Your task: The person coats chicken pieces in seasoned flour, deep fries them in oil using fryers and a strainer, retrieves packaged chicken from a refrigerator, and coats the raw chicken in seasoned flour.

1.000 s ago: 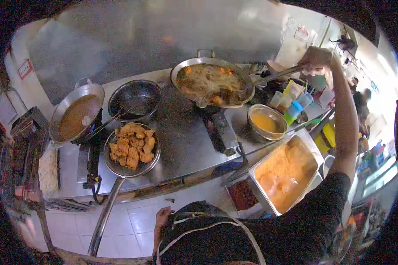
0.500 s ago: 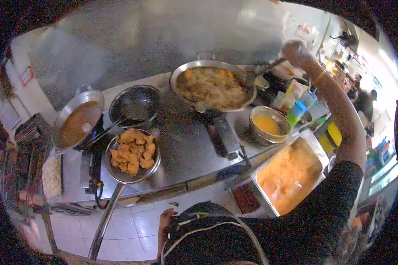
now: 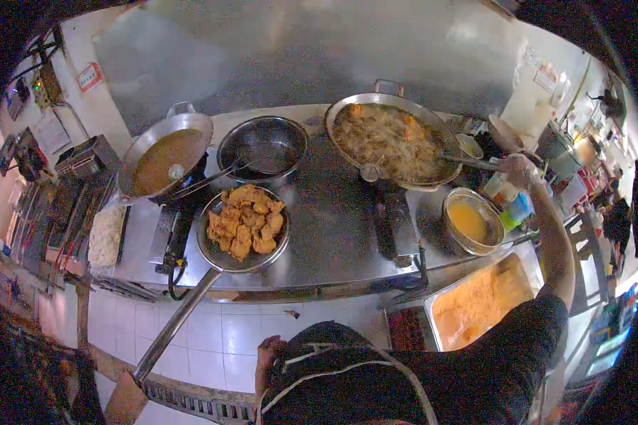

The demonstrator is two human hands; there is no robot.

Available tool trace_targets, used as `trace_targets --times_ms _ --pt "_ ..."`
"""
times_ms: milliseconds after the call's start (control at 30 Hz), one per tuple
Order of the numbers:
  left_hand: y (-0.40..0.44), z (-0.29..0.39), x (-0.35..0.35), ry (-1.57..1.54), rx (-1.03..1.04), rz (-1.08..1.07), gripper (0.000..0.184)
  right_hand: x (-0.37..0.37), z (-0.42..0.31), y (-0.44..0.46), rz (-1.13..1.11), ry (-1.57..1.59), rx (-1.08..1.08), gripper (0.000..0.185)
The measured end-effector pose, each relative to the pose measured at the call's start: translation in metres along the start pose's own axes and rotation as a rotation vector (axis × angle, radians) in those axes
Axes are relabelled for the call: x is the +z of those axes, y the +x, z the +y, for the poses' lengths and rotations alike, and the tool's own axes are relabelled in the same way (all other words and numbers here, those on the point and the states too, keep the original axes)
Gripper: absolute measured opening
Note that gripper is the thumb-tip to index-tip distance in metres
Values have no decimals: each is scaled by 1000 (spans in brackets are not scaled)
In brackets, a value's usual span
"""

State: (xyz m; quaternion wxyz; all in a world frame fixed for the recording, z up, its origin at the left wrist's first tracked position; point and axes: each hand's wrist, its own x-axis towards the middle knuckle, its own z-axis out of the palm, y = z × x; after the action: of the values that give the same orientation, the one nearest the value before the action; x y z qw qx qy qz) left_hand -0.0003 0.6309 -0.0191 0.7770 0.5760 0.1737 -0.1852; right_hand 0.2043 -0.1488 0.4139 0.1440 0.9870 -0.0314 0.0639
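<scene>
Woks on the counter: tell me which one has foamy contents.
The right wok, into which the utensil in the right hand reaches. Its surface looks frothy; the left wok holds smoother brown liquid.

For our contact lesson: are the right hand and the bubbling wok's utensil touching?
Touching: the head view shows the right hand gripping the end of the utensil's handle.

Counter (image 3: 322, 244), middle: shiny metal seen. Fried food (image 3: 242, 239), nine o'clock: rough crust seen. Sleeve (image 3: 507, 340), four o'clock: dull cloth seen. Tiles (image 3: 241, 333), seven o'clock: glossy.
</scene>
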Motion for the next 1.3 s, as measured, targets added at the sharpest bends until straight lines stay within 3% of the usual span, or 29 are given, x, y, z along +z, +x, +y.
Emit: trace_targets --times_ms 33,67,133,200,267,333,433,467,533,600,667,867,900,933,967,1000,1067,1100,1133,1167,1200,1233,1300 --pt "-5 12 9 -1 0 3 38 1 7 -2 -1 1 -3 28" --pt "-10 26 17 -18 -84 55 38 3 12 -3 105 -266 -229 26" --pt "-18 38 24 -75 -149 111 36 6 1 0 221 -521 -449 25" --pt "-12 27 12 -41 -99 50 35 13 -29 -7 99 -270 12 32" --pt "-9 27 13 -66 -51 -49 33 35 -30 -19 25 330 174 40" --pt "-6 35 21 -2 -76 -30 33 46 -25 -19 30 804 98 44" --pt "-3 36 18 7 -121 -22 34 23 -33 -12 -61 458 108 40" --pt "1 38 18 -52 -140 -44 35 13 -20 -13 107 160 21 32" --pt "6 39 20 -19 -133 -34 35 -8 4 -10 252 -145 -55 25" --pt "7 44 20 8 -126 -23 35 -41 12 2 259 -652 -156 24" --pt "4 48 20 156 -61 -18 32 -86 -5 -11 208 -793 -133 16" --pt "19 9 -17 218 -65 -61 27 -167 -63 -52 422 -695 -158 16" --pt "17 4 -24 198 -67 -65 27 -178 -76 -55 245 -601 -76 20" --pt "16 -8 -36 454 254 -117 28 -190 -107 -64 154 -632 56 17" --pt "19 -35 -63 302 180 -90 31 -203 -134 -70 65 -661 185 15" --pt "25 -66 -93 139 112 -53 34 -183 -111 -63 98 -604 222 13" --pt "24 -100 -133 -140 -66 34 41 -123 -32 -48 287 -750 -158 15" --pt "14 -101 -141 -252 -137 157 42 -126 -46 -52 224 -499 -162 13" --pt "17 -144 -173 32 171 75 39 -133 -66 -57 168 -246 -153 12" --pt "16 -174 -198 292 494 73 36 -150 -118 -65 -14 106 24 12" --pt "-5 -166 -205 -34 92 152 36 -171 -176 -74 -129 426 254 13" --pt "-28 -156 -211 -428 -258 354 37 -175 -208 -76 -116 1032 208 13" --pt "-43 -168 -233 -427 -367 431 35 -129 -214 -51 272 753 -238 17"
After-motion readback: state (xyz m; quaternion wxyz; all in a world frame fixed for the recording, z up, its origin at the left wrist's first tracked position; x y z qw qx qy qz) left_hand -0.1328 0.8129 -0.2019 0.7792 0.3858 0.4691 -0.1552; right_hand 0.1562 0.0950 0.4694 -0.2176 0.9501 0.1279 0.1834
